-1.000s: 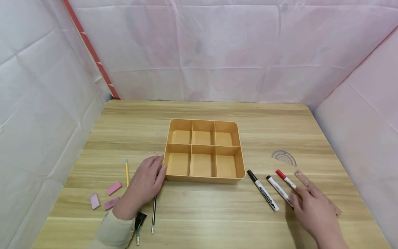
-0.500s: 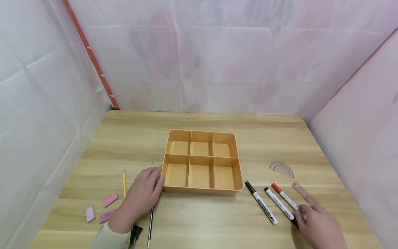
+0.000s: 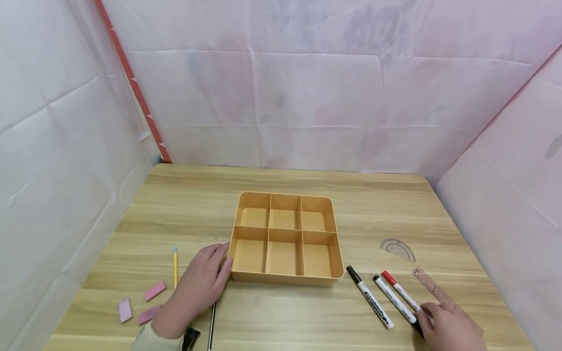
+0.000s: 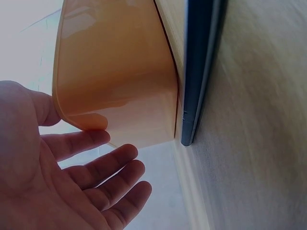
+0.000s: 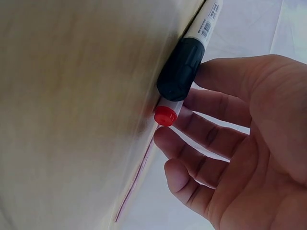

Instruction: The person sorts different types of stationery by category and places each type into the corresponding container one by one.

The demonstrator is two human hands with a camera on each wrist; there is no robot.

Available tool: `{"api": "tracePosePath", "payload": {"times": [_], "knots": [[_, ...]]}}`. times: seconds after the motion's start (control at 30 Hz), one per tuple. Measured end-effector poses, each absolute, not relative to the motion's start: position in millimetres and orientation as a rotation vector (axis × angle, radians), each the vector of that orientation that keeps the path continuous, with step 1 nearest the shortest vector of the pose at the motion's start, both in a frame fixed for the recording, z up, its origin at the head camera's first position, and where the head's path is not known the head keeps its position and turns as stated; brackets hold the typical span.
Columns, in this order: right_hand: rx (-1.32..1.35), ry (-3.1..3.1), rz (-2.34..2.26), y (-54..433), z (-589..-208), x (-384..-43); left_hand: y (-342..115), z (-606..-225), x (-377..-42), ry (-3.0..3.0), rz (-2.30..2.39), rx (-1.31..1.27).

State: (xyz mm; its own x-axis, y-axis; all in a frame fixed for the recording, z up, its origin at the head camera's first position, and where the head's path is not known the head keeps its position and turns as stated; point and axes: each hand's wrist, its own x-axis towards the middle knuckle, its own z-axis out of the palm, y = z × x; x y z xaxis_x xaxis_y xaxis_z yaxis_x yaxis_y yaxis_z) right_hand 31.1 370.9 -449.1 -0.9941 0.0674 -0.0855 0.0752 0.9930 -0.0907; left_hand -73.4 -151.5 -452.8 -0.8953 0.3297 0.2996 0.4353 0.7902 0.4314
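An orange box (image 3: 285,279) with several compartments sits mid-table. My left hand (image 3: 197,278) is at its near left corner; in the left wrist view the thumb reaches the rim and the index finger touches the outer wall, other fingers loosely extended. At right, my right hand (image 3: 452,327) pinches the near end of a red-capped marker (image 3: 404,293) between thumb and fingers. Beside it lies a white marker (image 3: 393,298) with a black cap (image 5: 180,72), which partly hides the thumb in the right wrist view. A second black-capped marker (image 3: 371,298) lies closer to the box.
A protractor (image 3: 397,249) and a ruler (image 3: 434,286) lie beyond and beside the right hand. Several pink and lilac erasers (image 3: 155,291), a yellow pencil (image 3: 175,268) and a dark pencil (image 3: 212,324) are around the left forearm. Pale cloth (image 3: 281,97) surrounds the table.
The head view has tilted up, so everything sits lower in it. My right hand has slid back along the red-capped marker to its near end. The left hand stays at the box.
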Motion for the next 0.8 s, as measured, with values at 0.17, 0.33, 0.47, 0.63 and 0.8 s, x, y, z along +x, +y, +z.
{"api": "tracePosePath", "payload": {"times": [0.17,0.33,0.47,0.63,0.8], "knots": [[0.108,2.993,-0.174,375.5,-449.8,31.0,-151.3,-451.7,-73.6,-2.767,-0.751,-0.601],[0.088,2.995,-0.185,379.2,-450.2,33.6,-151.4,-451.1,-73.3,-2.769,-0.755,-0.596],[0.087,2.991,-0.197,380.4,-449.6,36.6,-151.1,-450.8,-73.2,-2.763,-0.755,-0.601],[0.104,2.979,-0.215,380.2,-448.3,37.9,-151.1,-450.5,-73.8,-2.749,-0.76,-0.616],[0.111,3.016,-0.225,379.7,-448.4,39.4,-151.4,-451.3,-74.9,-2.741,-0.757,-0.626]]}}
